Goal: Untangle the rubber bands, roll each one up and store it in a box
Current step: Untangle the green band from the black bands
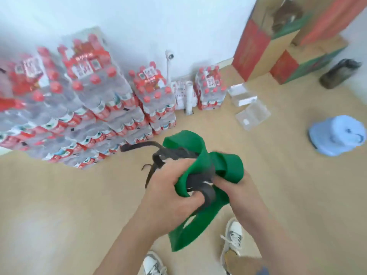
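Green band [184, 141] and a dark band [198, 178] are knotted together in mid-air above the floor [59, 215], held between both hands. The left grip [170, 185] has its fingers curled round the tangle, and the right grip [238, 191] pinches the green band's other side. One dark strand sticks out to the left. Clear boxes [253, 116] lie on the floor near bottle packs [79, 108], well apart from the bands.

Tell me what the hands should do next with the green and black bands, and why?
Probably pull the black band out through the green band. Both are wound together between the left hand and right hand, which grip the tangle, so neither can be rolled up yet.
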`<state>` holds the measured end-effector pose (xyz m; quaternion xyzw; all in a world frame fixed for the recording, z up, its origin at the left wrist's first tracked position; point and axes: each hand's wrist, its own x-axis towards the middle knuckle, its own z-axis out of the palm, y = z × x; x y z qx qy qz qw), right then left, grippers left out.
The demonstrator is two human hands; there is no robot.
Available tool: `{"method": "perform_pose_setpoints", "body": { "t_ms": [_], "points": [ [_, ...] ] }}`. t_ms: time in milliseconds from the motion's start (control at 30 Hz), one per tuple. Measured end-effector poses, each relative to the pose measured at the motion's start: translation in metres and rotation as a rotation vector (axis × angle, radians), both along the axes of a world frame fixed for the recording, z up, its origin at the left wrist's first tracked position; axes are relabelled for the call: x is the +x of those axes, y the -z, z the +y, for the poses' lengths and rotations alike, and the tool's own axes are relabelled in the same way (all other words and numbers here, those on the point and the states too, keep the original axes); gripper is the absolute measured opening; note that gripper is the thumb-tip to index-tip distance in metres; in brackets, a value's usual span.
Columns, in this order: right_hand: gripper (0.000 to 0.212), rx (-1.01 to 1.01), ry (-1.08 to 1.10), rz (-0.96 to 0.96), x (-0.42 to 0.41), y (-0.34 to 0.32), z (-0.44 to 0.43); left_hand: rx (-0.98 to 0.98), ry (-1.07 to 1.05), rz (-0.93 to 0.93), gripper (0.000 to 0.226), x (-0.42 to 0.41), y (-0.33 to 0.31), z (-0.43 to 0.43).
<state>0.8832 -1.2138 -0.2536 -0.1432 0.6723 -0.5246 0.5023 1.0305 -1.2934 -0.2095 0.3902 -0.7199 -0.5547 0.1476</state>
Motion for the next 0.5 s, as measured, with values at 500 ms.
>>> {"method": "perform_pose_setpoints", "body": {
  "t_ms": [500],
  "points": [
    [0.028,-0.166,-0.224,0.12,-0.347,-0.21,0.056,-0.667,0.27,-0.241,0.055,-0.344,-0.17,0.044]
  ]
}}
